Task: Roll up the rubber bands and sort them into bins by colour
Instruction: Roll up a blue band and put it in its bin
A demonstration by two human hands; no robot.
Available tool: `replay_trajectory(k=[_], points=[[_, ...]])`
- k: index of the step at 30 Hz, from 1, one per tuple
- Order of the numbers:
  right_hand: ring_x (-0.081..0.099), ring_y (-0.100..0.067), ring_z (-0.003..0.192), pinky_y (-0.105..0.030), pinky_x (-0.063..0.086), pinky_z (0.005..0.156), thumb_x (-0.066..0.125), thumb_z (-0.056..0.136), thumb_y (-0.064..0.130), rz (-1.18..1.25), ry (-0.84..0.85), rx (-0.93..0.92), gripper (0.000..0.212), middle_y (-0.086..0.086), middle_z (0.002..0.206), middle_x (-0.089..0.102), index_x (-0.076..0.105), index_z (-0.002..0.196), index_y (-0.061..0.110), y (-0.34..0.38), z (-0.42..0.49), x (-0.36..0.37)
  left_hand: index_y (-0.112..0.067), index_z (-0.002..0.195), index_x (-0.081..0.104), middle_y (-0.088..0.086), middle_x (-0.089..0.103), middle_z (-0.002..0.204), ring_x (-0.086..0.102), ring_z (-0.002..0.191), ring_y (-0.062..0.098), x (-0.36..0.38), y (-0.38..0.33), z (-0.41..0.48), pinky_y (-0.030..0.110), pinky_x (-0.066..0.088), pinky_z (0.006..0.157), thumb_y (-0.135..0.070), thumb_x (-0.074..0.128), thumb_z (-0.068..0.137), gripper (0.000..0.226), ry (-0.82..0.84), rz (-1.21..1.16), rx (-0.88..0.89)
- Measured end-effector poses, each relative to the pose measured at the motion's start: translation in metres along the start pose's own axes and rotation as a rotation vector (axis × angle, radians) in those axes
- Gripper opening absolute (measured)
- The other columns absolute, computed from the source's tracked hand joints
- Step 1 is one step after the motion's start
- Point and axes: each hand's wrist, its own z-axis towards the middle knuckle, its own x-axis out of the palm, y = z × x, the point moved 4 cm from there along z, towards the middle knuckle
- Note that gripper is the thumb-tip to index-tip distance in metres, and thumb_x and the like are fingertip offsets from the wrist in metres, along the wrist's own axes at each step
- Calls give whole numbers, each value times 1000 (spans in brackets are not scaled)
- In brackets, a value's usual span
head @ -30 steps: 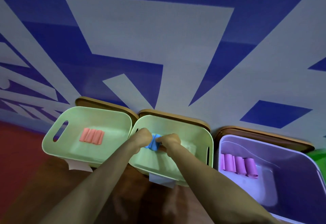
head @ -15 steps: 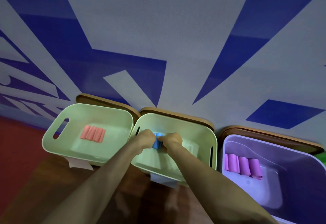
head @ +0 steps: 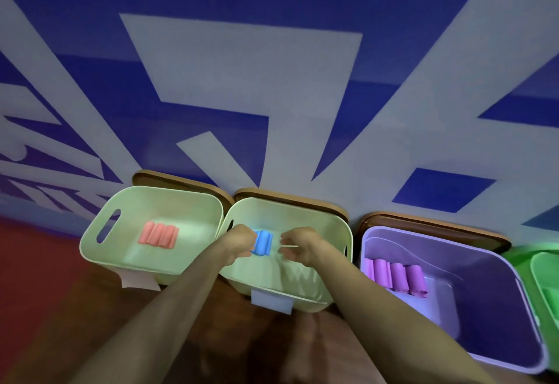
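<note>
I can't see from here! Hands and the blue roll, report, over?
Left hand grips blue roll in middle bin. Right hand open, clear of it. Nothing in the way.

2 forearms [head: 169, 308] come in from the lower edge of the frame, 1 at lower left and 1 at lower right, both bare up to the wrist. The left hand [head: 239, 240] and right hand [head: 298, 244], near the centre, are bare too. Nails are too small to make out.
</note>
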Motion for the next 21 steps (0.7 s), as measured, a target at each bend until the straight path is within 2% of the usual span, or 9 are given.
replay_trajectory(k=[2, 4, 6, 8, 12, 16, 21], points=[[53, -19, 67, -28, 45, 59, 47, 97, 6, 18, 9, -36, 10, -6, 83, 54, 56, 93, 5, 3, -18, -10, -13, 74, 47, 3, 46, 77, 49, 71, 13, -3, -6, -15, 20, 43, 65, 5, 39, 96, 30, -18, -3, 46], [56, -17, 73, -26, 47, 62, 49, 96, 9, 31, 35, -92, 9, -4, 89, 57, 57, 99, 7, 9, -42, -20, -10, 83, 52, 5, 48, 80, 48, 71, 13, -6, -17, -38, 19, 42, 63, 5, 40, 95, 23, -46, -43, 105], [59, -18, 82, -26, 48, 67, 50, 96, 10, 71, 70, -173, 11, -4, 99, 59, 59, 103, 8, 15, -70, -31, -7, 106, 55, 8, 54, 96, 53, 88, 18, -8, -31, -68, 19, 44, 66, 4, 44, 93, 21, -75, -119, 188], [61, -17, 85, -25, 49, 72, 50, 96, 9, 136, 78, -288, 10, -5, 100, 61, 60, 98, 11, 21, -107, -47, -5, 117, 56, 8, 56, 104, 53, 99, 19, -6, -45, -103, 19, 47, 69, 2, 48, 91, 28, -95, -182, 275], [64, -16, 78, -25, 51, 74, 53, 94, 5, 233, 51, -527, 9, -7, 95, 66, 61, 100, 8, 21, -191, -91, -9, 111, 59, 2, 61, 99, 58, 101, 17, 18, -66, -176, 26, 50, 81, 0, 54, 90, 24, -56, -250, 432], [65, -16, 80, -26, 52, 79, 56, 95, 8, 263, -51, -695, 6, -7, 90, 67, 62, 97, 8, -9, -258, -143, -11, 107, 61, 3, 63, 100, 59, 98, 15, 72, -72, -236, 27, 50, 84, -2, 57, 90, 20, 23, -278, 548], [65, -16, 75, -20, 52, 65, 57, 93, 8, 294, -151, -727, 5, -6, 86, 66, 61, 90, 10, -82, -290, -198, -15, 100, 61, 3, 60, 99, 56, 84, 7, 164, -40, -265, 21, 49, 74, -1, 57, 90, 17, 145, -249, 593]])
